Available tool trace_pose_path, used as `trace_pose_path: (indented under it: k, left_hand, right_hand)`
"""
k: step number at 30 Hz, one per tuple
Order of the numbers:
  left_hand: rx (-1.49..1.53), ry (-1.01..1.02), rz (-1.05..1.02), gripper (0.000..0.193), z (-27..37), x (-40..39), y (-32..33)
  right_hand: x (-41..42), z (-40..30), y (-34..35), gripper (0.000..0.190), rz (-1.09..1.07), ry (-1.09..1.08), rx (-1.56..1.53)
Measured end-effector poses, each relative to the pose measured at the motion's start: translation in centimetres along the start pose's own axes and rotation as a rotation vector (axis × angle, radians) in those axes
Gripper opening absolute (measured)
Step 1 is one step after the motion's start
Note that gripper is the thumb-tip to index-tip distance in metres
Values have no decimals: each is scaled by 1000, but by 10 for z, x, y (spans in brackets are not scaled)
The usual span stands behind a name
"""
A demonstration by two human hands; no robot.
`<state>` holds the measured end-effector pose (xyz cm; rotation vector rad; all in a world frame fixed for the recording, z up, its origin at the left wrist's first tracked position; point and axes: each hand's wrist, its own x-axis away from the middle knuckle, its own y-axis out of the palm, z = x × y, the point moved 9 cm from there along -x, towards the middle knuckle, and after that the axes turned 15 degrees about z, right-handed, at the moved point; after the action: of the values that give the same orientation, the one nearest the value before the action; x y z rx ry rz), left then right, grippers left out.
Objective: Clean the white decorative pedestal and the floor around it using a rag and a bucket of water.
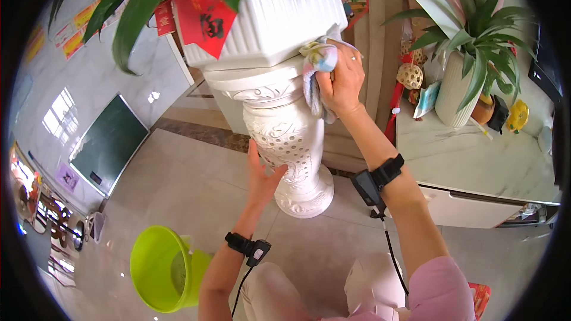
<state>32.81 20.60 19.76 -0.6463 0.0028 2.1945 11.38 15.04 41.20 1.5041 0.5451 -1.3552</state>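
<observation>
My right hand [345, 78] grips a crumpled multicoloured cloth [314, 82], which touches the lower edge of a white ribbed planter [276, 13] and hangs beside the pedestal's rim. The planter stands on a white ceramic pedestal [290, 129] with moulded scrolls and small round holes. Against the left side of the pedestal is my left hand [263, 174], its fingers apart and nothing in it. A red paper diamond [203, 13] with black writing is on the planter's front, under long green leaves.
A lime-green bucket [192, 276] stands on the floor at lower left. On the right, a marble-topped cabinet [446, 156] holds a white ribbed vase [455, 89] with a leafy plant and small ornaments. A dark green board [111, 142] is by the left wall. Black cables hang from both wrist straps.
</observation>
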Motion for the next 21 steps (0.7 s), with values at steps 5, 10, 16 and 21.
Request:
trace_pose_path:
  k: [5, 10, 16, 21]
  left_hand:
    - [13, 103, 43, 93, -9, -7, -10]
    - [416, 117, -11, 56, -9, -16, -14]
    - [1017, -683, -73, 48, 8, 47, -20]
    - [1043, -828, -18, 40, -8, 67, -42]
  right_hand:
    - [-2, -38, 2, 25, -2, 158, -53]
    - [23, -141, 26, 35, -333, -19, -471]
    - [129, -141, 36, 22, -896, 411, -303]
    - [113, -112, 8, 26, -735, 622, -326]
